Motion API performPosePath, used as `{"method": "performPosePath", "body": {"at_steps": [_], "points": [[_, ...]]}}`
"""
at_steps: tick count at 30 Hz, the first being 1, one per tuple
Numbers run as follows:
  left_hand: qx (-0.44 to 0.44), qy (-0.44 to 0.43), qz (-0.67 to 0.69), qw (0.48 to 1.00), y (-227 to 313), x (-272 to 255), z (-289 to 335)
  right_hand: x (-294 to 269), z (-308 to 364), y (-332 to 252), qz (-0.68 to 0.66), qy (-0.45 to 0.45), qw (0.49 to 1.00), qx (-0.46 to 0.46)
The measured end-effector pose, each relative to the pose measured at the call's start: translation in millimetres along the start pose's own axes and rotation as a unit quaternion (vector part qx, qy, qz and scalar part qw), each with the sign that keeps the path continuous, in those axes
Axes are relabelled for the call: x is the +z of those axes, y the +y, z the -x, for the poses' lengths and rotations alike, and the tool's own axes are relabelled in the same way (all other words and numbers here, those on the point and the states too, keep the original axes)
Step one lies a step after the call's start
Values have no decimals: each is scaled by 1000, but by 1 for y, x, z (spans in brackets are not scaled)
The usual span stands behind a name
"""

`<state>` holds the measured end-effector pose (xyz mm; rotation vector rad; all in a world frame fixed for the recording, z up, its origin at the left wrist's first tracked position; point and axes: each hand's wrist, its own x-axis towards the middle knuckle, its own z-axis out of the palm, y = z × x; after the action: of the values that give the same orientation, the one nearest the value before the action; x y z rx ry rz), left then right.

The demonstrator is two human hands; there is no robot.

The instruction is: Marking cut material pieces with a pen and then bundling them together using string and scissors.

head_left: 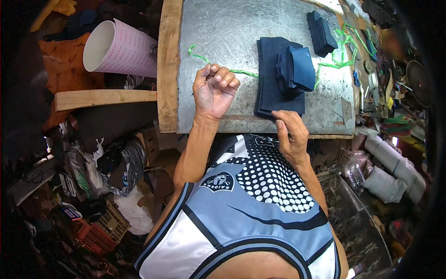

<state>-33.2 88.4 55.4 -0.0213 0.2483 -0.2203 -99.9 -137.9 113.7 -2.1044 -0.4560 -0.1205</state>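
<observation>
The left hand turns its palm up, fingers curled, beside a thin bright-green plastic string; whether they clamp it cannot be told; the right hand is at the near edge of a stack of dark rectangular sheets on the grey metal surface, its grip unclear; a smaller dark-blue bundle rests on that stack.

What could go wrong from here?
If the left hand pulls the green cord, which seems to run under the dark sheets, the sheets might shift. The uneven pile on top could then slide or topple. The cord's loose loops on the right might also snag or knot.
</observation>
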Motion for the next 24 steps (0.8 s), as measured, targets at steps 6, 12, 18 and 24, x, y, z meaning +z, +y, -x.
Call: {"method": "performPosePath", "body": {"at_steps": [6, 12, 18, 24], "points": [[-18, -30, -62, 997, -18, 24, 19, -6, -12, -11, -17, -6, 1000, -19], [-117, -100, -158, 975, -76, 69, 61, -34, -31, -31, -165, 44, 981, -88], [-174, -58, -50, 982, -118, 63, 64, -62, -17, -25, -177, 36, 983, -41], [-178, -36, 37, 983, -172, 58, 49, -95, -8, 15, -170, 35, 984, -28]]}}
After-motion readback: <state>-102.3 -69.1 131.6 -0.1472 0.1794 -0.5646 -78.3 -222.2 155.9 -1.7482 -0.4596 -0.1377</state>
